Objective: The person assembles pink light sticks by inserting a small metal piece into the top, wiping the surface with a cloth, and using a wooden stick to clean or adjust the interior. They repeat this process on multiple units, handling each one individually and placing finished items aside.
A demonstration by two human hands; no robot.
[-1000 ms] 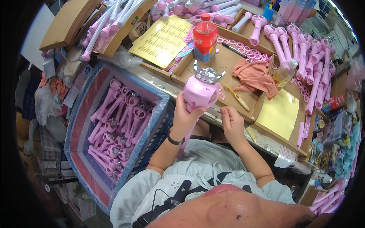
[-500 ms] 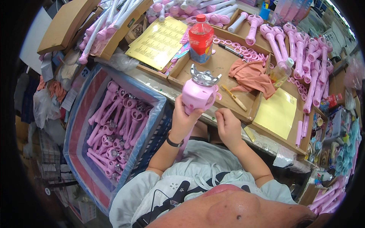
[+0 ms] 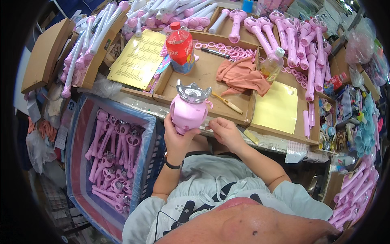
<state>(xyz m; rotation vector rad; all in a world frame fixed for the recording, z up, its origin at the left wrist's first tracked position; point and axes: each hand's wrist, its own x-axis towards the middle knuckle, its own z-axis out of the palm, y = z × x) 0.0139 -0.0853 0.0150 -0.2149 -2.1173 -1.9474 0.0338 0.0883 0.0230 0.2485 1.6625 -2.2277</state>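
My left hand (image 3: 178,136) is closed around the neck of a pink toy wand (image 3: 189,114), held upright over the table's near edge. A shiny silver crown-shaped piece (image 3: 193,93) tops its round, open-sided head, and a small pink loop juts from one side. Most of the wand's handle is hidden behind my hand and arm. Just right of the wand's head, my right hand (image 3: 226,133) has its fingertips pinched together, apart from the wand. Whatever they hold, if anything, is too small to make out.
A blue-lined basket (image 3: 138,179) of crowned pink wands stands at left. Cardboard trays (image 3: 203,77) hold a red-labelled bottle (image 3: 180,49), pink rings (image 3: 237,53), an orange cloth (image 3: 243,75), a yellow-handled tool (image 3: 227,102) and a yellow sheet (image 3: 276,107). More wands (image 3: 292,38) lie at far right.
The whole view has shifted, moving the table leftward in the picture. In my left hand the wand has turned somewhat. My right hand's curled fingers have extended into a pinch toward it.
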